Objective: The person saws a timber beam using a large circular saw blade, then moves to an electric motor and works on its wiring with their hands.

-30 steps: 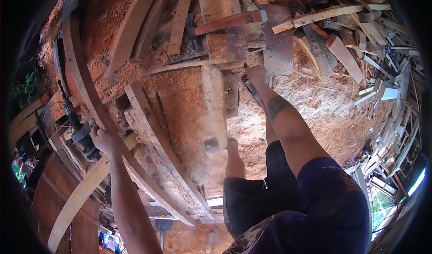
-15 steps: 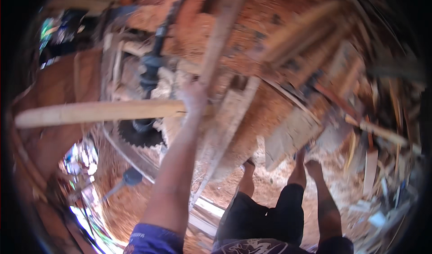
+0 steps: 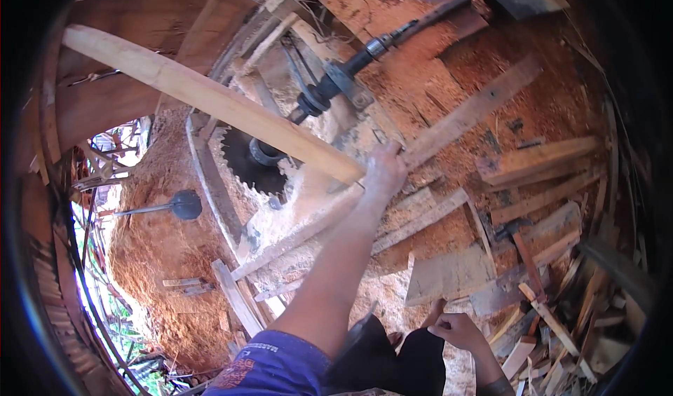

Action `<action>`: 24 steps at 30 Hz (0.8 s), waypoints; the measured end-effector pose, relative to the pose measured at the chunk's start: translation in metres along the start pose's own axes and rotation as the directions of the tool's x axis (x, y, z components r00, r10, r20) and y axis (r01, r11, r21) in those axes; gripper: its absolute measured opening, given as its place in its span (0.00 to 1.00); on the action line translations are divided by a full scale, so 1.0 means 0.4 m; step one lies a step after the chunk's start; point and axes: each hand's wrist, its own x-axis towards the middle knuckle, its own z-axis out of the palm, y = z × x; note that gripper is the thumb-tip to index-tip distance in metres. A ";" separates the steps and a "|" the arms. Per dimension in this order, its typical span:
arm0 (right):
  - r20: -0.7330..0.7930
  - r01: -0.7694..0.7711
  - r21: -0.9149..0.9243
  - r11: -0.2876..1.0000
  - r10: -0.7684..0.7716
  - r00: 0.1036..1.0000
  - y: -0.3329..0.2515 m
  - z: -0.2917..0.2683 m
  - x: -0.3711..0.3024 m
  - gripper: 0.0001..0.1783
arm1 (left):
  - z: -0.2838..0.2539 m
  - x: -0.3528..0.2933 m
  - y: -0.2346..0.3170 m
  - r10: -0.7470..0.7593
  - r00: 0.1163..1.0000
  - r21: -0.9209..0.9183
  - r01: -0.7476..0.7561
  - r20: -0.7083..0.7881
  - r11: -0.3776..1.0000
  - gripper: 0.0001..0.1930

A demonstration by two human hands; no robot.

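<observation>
Since half second ago, view has turned: pale plank (image 3: 210, 105), nearly level then, now slants; right grip (image 3: 457, 329) drawn in beside dark shorts (image 3: 424, 357). Plank's near end just beside left grip (image 3: 385, 174), at near edge of saw frame (image 3: 214, 186); long axis points upper left, past saw blade (image 3: 238, 166), beyond frame's left edge. Left grip over edge, clasp unclear; right curled, contents unclear.

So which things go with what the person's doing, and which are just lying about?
Probably being used:
- left hand, by the plank's end
- long pale plank
- round saw blade, beside the plank

Seem just lying about:
- hammer
- wood scraps
</observation>
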 end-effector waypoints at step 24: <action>-0.273 -0.275 0.360 0.892 0.383 0.883 0.131 0.598 -0.134 0.06 | -0.355 0.386 -1.068 0.147 0.977 0.327 -0.191 0.157 0.925 0.23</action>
